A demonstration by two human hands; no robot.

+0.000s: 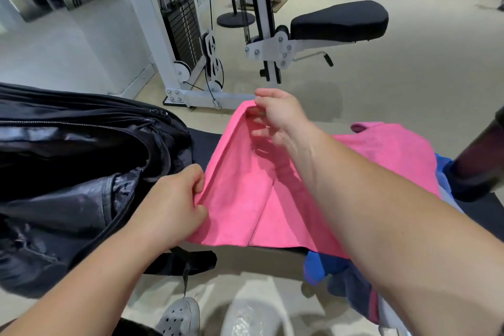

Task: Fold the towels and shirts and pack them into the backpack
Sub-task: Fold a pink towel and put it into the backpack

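Observation:
A pink towel (240,199) lies partly folded on a black bench (203,144), one fold line running down its middle. My left hand (174,199) pinches the towel's near left edge. My right hand (275,114) grips the far left corner, lifted a little off the bench. A black backpack (68,161) lies unzipped on the left, its mouth facing the towel. More pink cloth (395,150) lies bunched behind my right forearm. Blue clothing (324,267) hangs over the bench's near edge under the towel.
A white weight machine (174,43) with a black padded seat (338,20) stands just beyond the bench. A dark post (480,155) rises at the right edge. My grey shoes (180,319) are on the pale floor below.

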